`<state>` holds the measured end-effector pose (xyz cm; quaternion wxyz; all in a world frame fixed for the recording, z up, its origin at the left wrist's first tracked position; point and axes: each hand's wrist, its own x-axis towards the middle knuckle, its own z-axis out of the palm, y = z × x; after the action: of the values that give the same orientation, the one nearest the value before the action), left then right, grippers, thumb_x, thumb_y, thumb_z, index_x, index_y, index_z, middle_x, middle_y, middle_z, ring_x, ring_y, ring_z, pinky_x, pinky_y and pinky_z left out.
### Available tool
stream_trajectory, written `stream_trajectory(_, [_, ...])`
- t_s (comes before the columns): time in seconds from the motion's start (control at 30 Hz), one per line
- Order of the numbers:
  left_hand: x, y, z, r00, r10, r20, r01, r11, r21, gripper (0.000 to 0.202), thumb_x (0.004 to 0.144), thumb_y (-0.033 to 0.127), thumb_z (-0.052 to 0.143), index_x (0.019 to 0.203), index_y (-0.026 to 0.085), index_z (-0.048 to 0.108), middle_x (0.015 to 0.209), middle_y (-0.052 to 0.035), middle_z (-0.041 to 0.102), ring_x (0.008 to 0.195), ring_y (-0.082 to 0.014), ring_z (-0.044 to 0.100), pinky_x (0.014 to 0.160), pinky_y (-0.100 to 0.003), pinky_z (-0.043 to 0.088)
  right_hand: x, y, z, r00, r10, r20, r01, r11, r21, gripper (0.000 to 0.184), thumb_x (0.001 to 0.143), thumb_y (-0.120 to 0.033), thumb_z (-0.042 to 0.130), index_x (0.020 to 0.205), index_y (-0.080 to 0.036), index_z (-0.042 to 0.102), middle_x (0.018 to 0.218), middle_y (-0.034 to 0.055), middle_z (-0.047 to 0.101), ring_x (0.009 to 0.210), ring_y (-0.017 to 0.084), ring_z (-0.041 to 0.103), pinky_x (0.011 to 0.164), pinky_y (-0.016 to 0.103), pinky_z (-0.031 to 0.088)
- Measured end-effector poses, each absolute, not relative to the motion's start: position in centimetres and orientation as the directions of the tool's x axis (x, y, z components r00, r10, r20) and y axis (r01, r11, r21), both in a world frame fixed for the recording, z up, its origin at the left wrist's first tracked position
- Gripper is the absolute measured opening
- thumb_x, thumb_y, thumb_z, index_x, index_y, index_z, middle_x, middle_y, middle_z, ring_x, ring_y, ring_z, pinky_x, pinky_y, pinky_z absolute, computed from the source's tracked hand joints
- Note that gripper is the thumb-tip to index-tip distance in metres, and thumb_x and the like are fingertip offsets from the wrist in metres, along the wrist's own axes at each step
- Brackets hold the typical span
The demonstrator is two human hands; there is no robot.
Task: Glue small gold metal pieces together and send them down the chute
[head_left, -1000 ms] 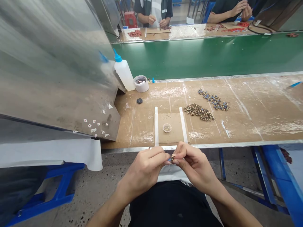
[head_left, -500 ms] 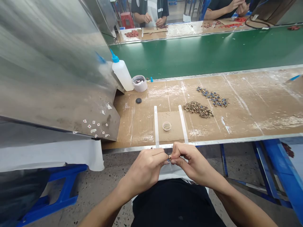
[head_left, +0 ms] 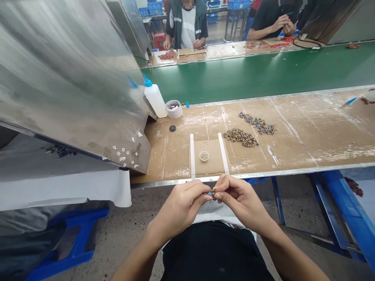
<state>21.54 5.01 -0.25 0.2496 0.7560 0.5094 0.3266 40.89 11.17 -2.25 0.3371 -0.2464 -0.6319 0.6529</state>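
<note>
Between the fingertips of both my hands is a small blue and brass-coloured piece [head_left: 209,193], partly covered by the fingers. My left hand [head_left: 185,201] pinches its blue side, and my right hand [head_left: 238,195] pinches the brass-coloured end. Both hands are just in front of the bench edge, above my lap. Beyond them a small clear plastic cup [head_left: 204,156] stands on a cardboard pad [head_left: 209,168] between two white tape strips. To its right lie a heap of small brass-coloured parts [head_left: 240,137] and a looser pile of blue and brass-coloured pieces [head_left: 258,123].
A white squeeze bottle [head_left: 155,100] with a blue nozzle stands by a tape roll [head_left: 174,109] and a black disc [head_left: 172,128]. A metal housing [head_left: 73,86] rises at the left. Behind the bench runs a green belt [head_left: 234,82]; two people sit across it.
The camera view has tilted up slightly. My hands stay together at the small piece, with more of its blue side showing now. The person across has moved their hands further apart.
</note>
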Motion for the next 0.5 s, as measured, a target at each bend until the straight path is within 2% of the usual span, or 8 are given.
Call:
stream_trajectory(0.23, [22.3, 4.1, -0.8, 0.135, 0.940, 0.313, 0.567, -0.332, 0.754, 0.013, 0.096, 0.011, 0.050, 0.092, 0.015, 0.062, 0.077, -0.0018, 0.058, 0.069, -0.0114, 0.051, 0.064, -0.022, 0.038, 40.0, 10.9, -2.7, -0.644, 0.760, 0.083, -0.195, -0.059, -0.979, 0.011, 0.093, -0.024, 0.064, 0.085, -0.018, 0.059, 0.083, 0.0015, 0.054, 0.075, 0.013, 0.053, 0.068, 0.026, 0.044])
stream_trajectory(0.33, [22.4, 3.9, -1.3, 0.101, 0.936, 0.337, 0.585, -0.330, 0.741, 0.016, 0.095, 0.009, 0.050, 0.087, 0.015, 0.061, 0.072, -0.0005, 0.054, 0.064, -0.0102, 0.048, 0.060, -0.022, 0.036, 39.9, 11.0, -3.0, -0.650, 0.754, 0.096, -0.134, 0.010, -0.991, 0.014, 0.094, -0.022, 0.062, 0.082, -0.017, 0.057, 0.081, 0.0016, 0.054, 0.073, 0.014, 0.052, 0.067, 0.026, 0.042])
stream_trajectory(0.5, [21.8, 4.0, -2.2, 0.147, 0.923, 0.355, 0.602, -0.369, 0.708, 0.018, 0.092, 0.003, 0.048, 0.082, 0.015, 0.058, 0.067, 0.0006, 0.052, 0.062, -0.0101, 0.047, 0.058, -0.022, 0.035, 39.8, 11.4, -3.2, -0.690, 0.707, 0.153, -0.055, 0.159, -0.986, 0.018, 0.094, -0.017, 0.059, 0.076, -0.017, 0.054, 0.075, 0.0003, 0.053, 0.069, 0.013, 0.049, 0.065, 0.026, 0.038])
